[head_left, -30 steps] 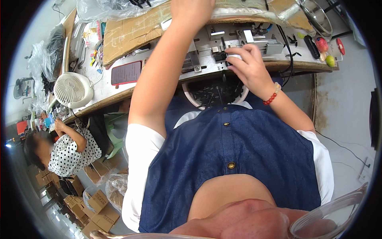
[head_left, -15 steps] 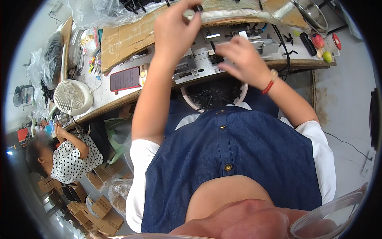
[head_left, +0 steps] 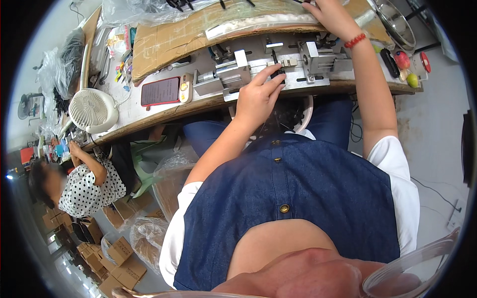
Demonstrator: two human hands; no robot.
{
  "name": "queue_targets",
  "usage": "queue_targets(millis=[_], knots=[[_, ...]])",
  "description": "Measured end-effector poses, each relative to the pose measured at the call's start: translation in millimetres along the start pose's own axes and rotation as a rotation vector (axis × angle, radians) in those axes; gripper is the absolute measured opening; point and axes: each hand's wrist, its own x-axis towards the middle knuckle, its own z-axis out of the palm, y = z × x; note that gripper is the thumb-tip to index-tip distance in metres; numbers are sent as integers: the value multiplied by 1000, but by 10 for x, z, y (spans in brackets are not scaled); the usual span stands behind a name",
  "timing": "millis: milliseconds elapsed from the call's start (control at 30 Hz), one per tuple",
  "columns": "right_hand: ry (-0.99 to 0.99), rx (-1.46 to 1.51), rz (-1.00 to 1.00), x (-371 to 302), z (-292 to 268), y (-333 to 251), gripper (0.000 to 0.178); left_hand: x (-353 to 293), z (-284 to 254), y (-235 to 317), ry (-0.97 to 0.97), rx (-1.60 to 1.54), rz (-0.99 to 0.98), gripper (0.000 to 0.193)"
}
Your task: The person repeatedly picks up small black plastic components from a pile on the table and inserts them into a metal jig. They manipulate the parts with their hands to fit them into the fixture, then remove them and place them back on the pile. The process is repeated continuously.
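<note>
My left hand [head_left: 259,95] is at the middle of a silver metal fixture [head_left: 311,78] on the bench's front edge. Its fingers close on a slim black plastic piece [head_left: 275,57], which stands between two metal clamp blocks of the fixture. At the far edge of the view, over the cardboard, my right hand [head_left: 332,16] is stretched away from me. Its fingertips pinch a thin black piece [head_left: 298,1], partly cut off by the picture's top edge. Below the bench, a pale-rimmed tub [head_left: 308,115] stands between my legs, mostly hidden.
A phone [head_left: 160,92] and a white fan [head_left: 93,110] sit on the bench to the left. Cardboard [head_left: 164,47] lies behind the fixture. A metal bowl [head_left: 397,25] and green fruit [head_left: 412,80] are at the right. Another person [head_left: 89,188] sits at far left.
My left hand has come down from the cardboard to the fixture and grips the black piece there. My right hand has left the fixture and reached up and right over the cardboard.
</note>
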Motion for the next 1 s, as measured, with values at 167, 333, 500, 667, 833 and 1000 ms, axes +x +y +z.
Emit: queue_targets(millis=[167,333,500,667,833,1000], knots=[[111,244,-47,-333,-125,-353,16,-39,-29,18,3,68,-20,29],[70,881,165,-954,150,-514,22,312,-302,83,16,48,27,32],[24,403,-54,-1363,462,-877,22,1313,-783,-403,298,707,380,23],[13,123,-193,-1397,770,-854,19,1841,-927,-579,-14,599,161,22],[25,-2,-268,-1344,878,-827,22,1923,-973,-798,-86,716,264,21],[25,33,-291,-1265,767,-806,25,1899,-960,-659,-84,568,236,15]])
